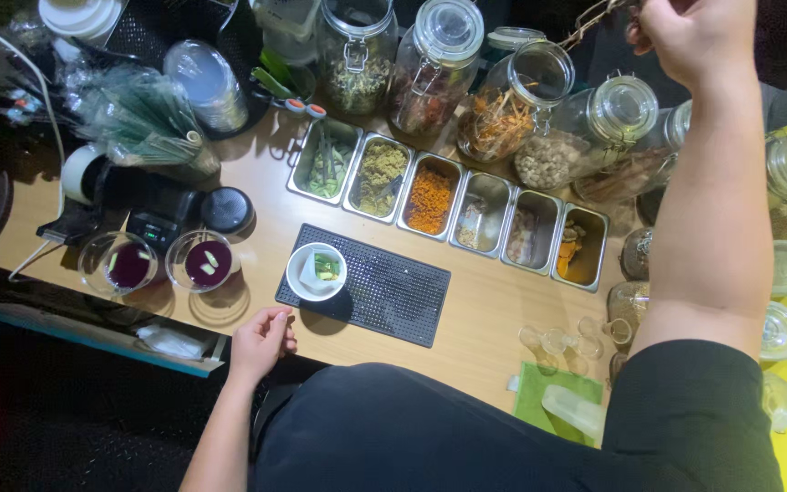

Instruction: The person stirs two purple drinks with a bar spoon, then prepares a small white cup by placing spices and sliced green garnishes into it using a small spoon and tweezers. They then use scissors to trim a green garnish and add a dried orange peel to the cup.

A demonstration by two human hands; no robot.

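I start at my right hand [696,36], raised in the upper right of the frame: its fingers [649,35] are pinched together on a thin brown dried sprig [594,16], held up over the open clear glass clip-top jar of orange-brown dried pieces [512,105], apparently so that loose bits drop back inside.

My left hand [261,339] sits low in the lower left, fingers loosely curled and holding nothing, resting at the edge of the pale wooden table [485,319], likely to steady me.

Just above it, a small white bowl with green pieces [317,271] stands on a black perforated rubber mat [384,287]. Beyond the mat runs a row of steel trays [453,196] filled with dried ingredients, within easy reach. Two clear cups of dark purple drink [170,262] stand to the left.
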